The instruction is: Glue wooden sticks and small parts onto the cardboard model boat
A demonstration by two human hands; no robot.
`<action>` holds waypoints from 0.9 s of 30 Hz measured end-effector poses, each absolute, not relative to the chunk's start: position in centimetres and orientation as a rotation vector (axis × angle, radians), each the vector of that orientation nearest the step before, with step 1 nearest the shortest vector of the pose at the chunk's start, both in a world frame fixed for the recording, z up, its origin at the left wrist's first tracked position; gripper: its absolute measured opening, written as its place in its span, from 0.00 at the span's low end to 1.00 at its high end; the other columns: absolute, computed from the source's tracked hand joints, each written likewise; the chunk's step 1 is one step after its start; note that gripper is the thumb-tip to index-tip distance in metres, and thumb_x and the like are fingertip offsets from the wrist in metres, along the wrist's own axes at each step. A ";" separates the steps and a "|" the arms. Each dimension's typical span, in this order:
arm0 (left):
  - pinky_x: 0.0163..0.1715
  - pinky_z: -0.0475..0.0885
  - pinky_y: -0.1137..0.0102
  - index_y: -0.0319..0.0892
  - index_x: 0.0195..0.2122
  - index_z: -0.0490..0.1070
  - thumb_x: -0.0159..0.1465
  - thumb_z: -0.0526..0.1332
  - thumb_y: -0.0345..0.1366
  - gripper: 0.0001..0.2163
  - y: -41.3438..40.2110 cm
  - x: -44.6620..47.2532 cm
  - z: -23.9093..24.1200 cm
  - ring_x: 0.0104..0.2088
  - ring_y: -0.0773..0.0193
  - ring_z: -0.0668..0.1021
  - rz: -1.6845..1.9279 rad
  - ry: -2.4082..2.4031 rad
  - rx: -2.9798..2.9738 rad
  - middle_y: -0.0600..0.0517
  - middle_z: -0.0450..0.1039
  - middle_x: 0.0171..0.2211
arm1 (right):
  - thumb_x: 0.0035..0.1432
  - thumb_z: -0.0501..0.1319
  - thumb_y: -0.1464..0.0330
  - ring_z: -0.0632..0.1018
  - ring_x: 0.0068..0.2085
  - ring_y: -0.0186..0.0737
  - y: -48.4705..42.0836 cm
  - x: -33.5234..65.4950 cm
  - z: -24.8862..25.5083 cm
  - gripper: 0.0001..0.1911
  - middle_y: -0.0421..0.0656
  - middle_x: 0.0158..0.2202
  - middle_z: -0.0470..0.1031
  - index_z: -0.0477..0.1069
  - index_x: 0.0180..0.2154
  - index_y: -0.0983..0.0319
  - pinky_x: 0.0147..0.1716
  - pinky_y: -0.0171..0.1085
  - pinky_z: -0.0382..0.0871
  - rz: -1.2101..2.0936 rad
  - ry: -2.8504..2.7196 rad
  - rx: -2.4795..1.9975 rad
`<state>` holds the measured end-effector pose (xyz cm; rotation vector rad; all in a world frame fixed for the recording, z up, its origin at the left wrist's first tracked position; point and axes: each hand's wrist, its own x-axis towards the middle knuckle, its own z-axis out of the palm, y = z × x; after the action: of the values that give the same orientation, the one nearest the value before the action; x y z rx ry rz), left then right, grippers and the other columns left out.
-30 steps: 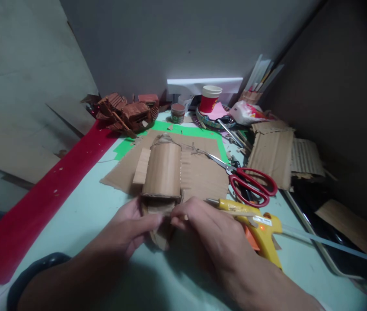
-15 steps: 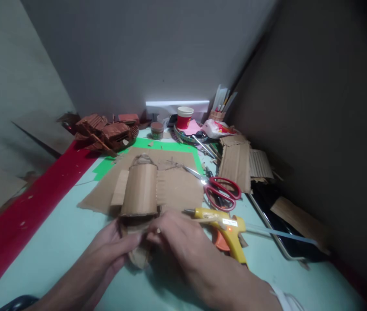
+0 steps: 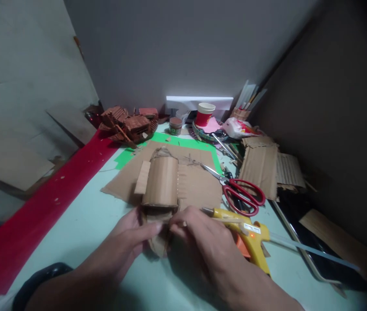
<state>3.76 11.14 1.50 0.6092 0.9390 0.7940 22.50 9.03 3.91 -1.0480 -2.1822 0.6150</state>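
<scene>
A cardboard model (image 3: 161, 179) with a curved, arched cover and a pointed far end lies in front of me, shaped like a small boat. My left hand (image 3: 133, 233) is closed around the left side of its near end, thumb pressed on top. At the right edge of that same end, my right hand (image 3: 199, 235) is closed in a pinch. A thin pale stick (image 3: 230, 220) runs through its fingers; one tip shows near the thumb, and the other end passes in front of the glue gun. My right fingertips hide part of the model's edge.
A yellow glue gun (image 3: 251, 233) with a long glue stick lies right of my right hand. Red-handled scissors (image 3: 243, 196) rest beyond it on a cardboard sheet (image 3: 199, 185). Brown model boat (image 3: 129, 125), paper cup (image 3: 205, 114), cardboard pieces (image 3: 259, 166) and a dark tablet-like device (image 3: 303, 242) surround the area.
The camera view has turned left, so everything appears farther right. Both hands keep nearly the same grip at the near end of the cardboard model.
</scene>
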 end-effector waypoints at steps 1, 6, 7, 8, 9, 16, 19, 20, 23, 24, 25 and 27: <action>0.44 0.76 0.67 0.43 0.55 0.70 0.60 0.68 0.32 0.21 11.1 3.8 1.5 0.47 0.57 0.81 0.802 0.921 0.600 0.46 0.79 0.49 | 0.70 0.49 0.74 0.73 0.36 0.36 9.0 22.5 3.9 0.08 0.42 0.35 0.71 0.65 0.39 0.62 0.32 0.32 0.64 0.606 -2.179 -1.037; 0.41 0.76 0.67 0.40 0.51 0.71 0.59 0.68 0.30 0.19 11.1 3.9 1.7 0.42 0.57 0.81 0.816 0.899 0.589 0.45 0.80 0.47 | 0.71 0.49 0.74 0.73 0.34 0.34 9.0 22.5 4.0 0.09 0.41 0.33 0.71 0.65 0.39 0.61 0.32 0.30 0.66 0.580 -2.188 -1.016; 0.40 0.76 0.67 0.40 0.51 0.71 0.59 0.68 0.30 0.18 11.1 3.9 1.8 0.41 0.57 0.82 0.809 0.900 0.588 0.45 0.80 0.45 | 0.71 0.49 0.73 0.73 0.34 0.34 9.1 22.5 4.0 0.09 0.41 0.33 0.71 0.65 0.39 0.61 0.32 0.30 0.66 0.571 -2.190 -1.022; 0.39 0.76 0.67 0.40 0.51 0.71 0.58 0.68 0.30 0.19 11.2 3.9 1.9 0.40 0.57 0.82 0.802 0.905 0.584 0.45 0.80 0.44 | 0.71 0.49 0.73 0.74 0.34 0.34 9.1 22.5 4.0 0.08 0.41 0.33 0.71 0.65 0.39 0.61 0.32 0.29 0.66 0.563 -2.193 -1.032; 0.38 0.76 0.66 0.40 0.51 0.71 0.58 0.69 0.30 0.19 11.2 3.9 2.0 0.40 0.57 0.82 0.796 0.914 0.580 0.45 0.80 0.44 | 0.71 0.49 0.73 0.74 0.34 0.34 9.1 22.5 4.0 0.08 0.41 0.33 0.71 0.65 0.40 0.61 0.31 0.29 0.65 0.554 -2.190 -1.038; 0.37 0.76 0.65 0.39 0.55 0.66 0.58 0.69 0.31 0.24 11.2 4.1 2.1 0.37 0.57 0.81 0.790 0.928 0.609 0.44 0.80 0.41 | 0.71 0.50 0.73 0.73 0.34 0.32 9.1 22.4 3.8 0.07 0.39 0.33 0.70 0.64 0.39 0.61 0.32 0.28 0.65 0.530 -2.179 -1.035; 0.36 0.76 0.67 0.39 0.54 0.68 0.59 0.68 0.32 0.22 11.3 3.9 1.8 0.36 0.58 0.80 0.781 0.891 0.631 0.46 0.79 0.40 | 0.71 0.50 0.74 0.73 0.35 0.32 9.0 22.6 3.6 0.07 0.40 0.34 0.71 0.64 0.40 0.61 0.34 0.28 0.65 0.534 -2.184 -1.033; 0.35 0.76 0.67 0.39 0.53 0.69 0.60 0.67 0.32 0.19 11.4 3.9 1.7 0.36 0.59 0.80 0.768 0.875 0.640 0.46 0.79 0.39 | 0.71 0.50 0.74 0.73 0.34 0.32 9.1 22.7 3.6 0.07 0.40 0.34 0.71 0.64 0.40 0.61 0.34 0.29 0.65 0.530 -2.187 -1.031; 0.34 0.77 0.68 0.38 0.50 0.72 0.65 0.63 0.33 0.13 11.6 3.6 1.5 0.33 0.62 0.80 0.721 0.787 0.662 0.46 0.79 0.40 | 0.70 0.50 0.76 0.72 0.31 0.32 9.3 22.8 3.3 0.08 0.39 0.32 0.70 0.64 0.39 0.61 0.32 0.29 0.64 0.508 -2.176 -1.046; 0.36 0.78 0.67 0.37 0.50 0.72 0.66 0.62 0.33 0.12 11.7 3.6 1.5 0.34 0.61 0.80 0.711 0.752 0.661 0.45 0.79 0.41 | 0.69 0.50 0.77 0.71 0.30 0.32 9.5 22.9 3.3 0.08 0.39 0.32 0.70 0.64 0.39 0.61 0.31 0.29 0.64 0.486 -2.170 -1.054; 0.38 0.78 0.66 0.37 0.50 0.73 0.66 0.61 0.33 0.12 11.8 3.5 1.5 0.36 0.60 0.81 0.709 0.726 0.659 0.43 0.79 0.43 | 0.68 0.50 0.77 0.71 0.30 0.32 9.6 22.9 3.2 0.08 0.39 0.31 0.69 0.64 0.39 0.62 0.29 0.29 0.64 0.457 -2.163 -1.065; 0.42 0.79 0.65 0.36 0.51 0.72 0.68 0.60 0.34 0.12 11.9 3.6 1.5 0.39 0.59 0.82 0.700 0.725 0.662 0.42 0.79 0.44 | 0.68 0.50 0.77 0.71 0.29 0.32 9.9 22.8 3.1 0.08 0.39 0.30 0.69 0.64 0.38 0.61 0.27 0.29 0.63 0.415 -2.142 -1.093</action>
<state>3.58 11.92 1.47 0.6624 0.7254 0.6997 22.85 9.89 3.10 -1.0929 -2.1416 0.4145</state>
